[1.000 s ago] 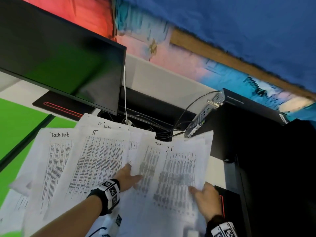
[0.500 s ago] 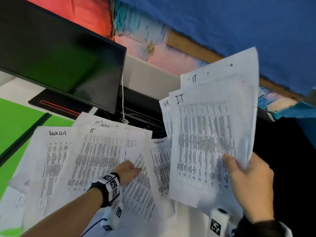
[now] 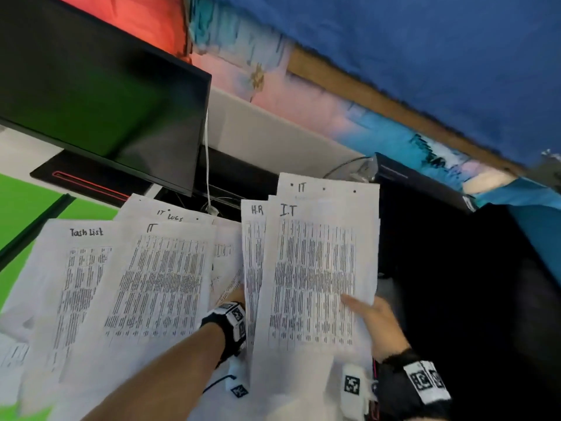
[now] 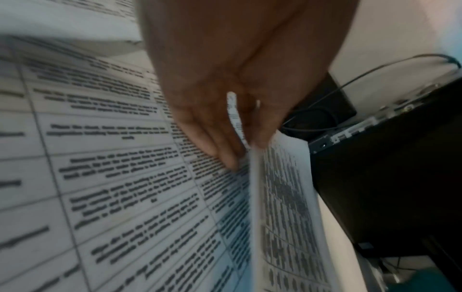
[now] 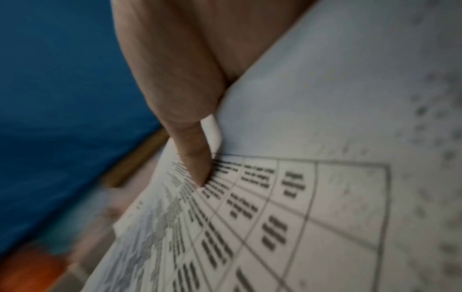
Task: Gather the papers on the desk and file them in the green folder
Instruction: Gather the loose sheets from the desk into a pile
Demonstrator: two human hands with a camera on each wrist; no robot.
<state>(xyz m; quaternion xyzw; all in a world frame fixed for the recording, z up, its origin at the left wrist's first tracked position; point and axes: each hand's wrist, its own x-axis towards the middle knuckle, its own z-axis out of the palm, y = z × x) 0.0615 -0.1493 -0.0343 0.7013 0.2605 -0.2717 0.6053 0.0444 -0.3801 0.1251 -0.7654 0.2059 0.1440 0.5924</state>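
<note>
Several printed sheets (image 3: 151, 278) lie fanned out on the desk, headed "Task List", "IT" and "IT logs". The green folder (image 3: 21, 214) lies open at the far left, partly under them. My right hand (image 3: 373, 314) grips a stack of papers (image 3: 312, 268) headed "I.T" and "H.R", held just above the desk. In the right wrist view the thumb (image 5: 197, 162) presses on the stack's top sheet (image 5: 325, 177). My left hand (image 3: 235, 296) is mostly hidden behind that stack. Its fingers (image 4: 220, 146) pinch the edge of a raised sheet (image 4: 280, 197) over the desk papers (image 4: 112, 177).
A black monitor (image 3: 100, 95) stands on its base (image 3: 85, 183) behind the papers. A white cable (image 3: 207, 165) hangs beside it. A black computer box (image 3: 425, 183) with cables sits at the back right, and the desk ends in a dark drop on the right.
My right hand lifted the stack off the desk, then lowered it from in front of the wall to just above the desk. The stack now covers most of my left hand.
</note>
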